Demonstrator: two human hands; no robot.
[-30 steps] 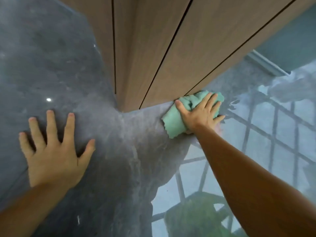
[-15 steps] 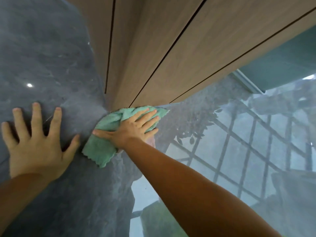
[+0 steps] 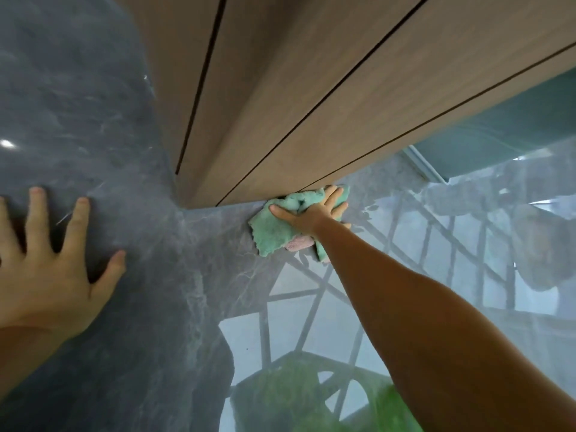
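Head view: right hand (image 3: 314,213) sits right of ctr, arm running up from the lower right corner. Its fingers (image 3: 333,194) lie straight and slightly fanned, thumb stuck out to the left, palm flat on a green cloth (image 3: 272,233), pressing it rather than curling round it. The cloth is bunched under the hand on the dark grey marble worktop (image 3: 149,322). Its top edge touches the foot of the wooden cabinet (image 3: 311,88), right where cabinet and worktop meet. Scalloped edge of the cloth sticks out left of and below the hand. A pink patch (image 3: 299,243) shows at its lower edge, just beside the wrist; can't tell if that's the cloth's other side or a 2nd cloth.

Left hand (image 3: 46,275) is at the left edge, mid-height, well apart from the cloth. Its fingers (image 3: 36,219) are spread wide and straight, palm flat on the worktop, holding nothing. Part of it is cut off by the frame edge.

Cabinet fills upper ctr and upper right, w/ thin dark gaps between its panels. Worktop is glossy: the lower right reflects a window grid (image 3: 436,244), green foliage (image 3: 296,394) shows at bottom ctr, and there is a small bright light spot (image 3: 7,144) at the left edge.
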